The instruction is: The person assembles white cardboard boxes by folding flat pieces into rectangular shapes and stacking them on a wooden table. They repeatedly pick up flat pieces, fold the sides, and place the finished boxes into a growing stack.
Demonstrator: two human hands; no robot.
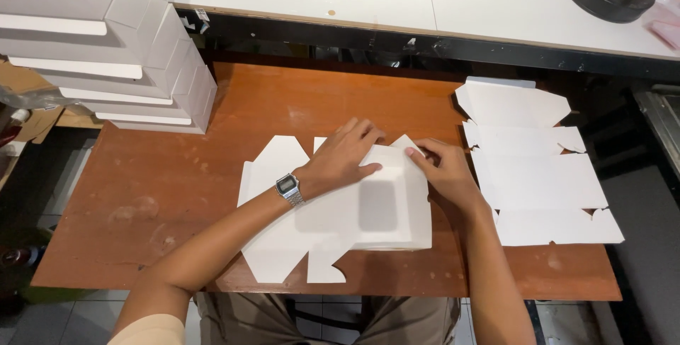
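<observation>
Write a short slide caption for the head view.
Both hands, left and right, fold a white cardboard box blank on a brown table.
</observation>
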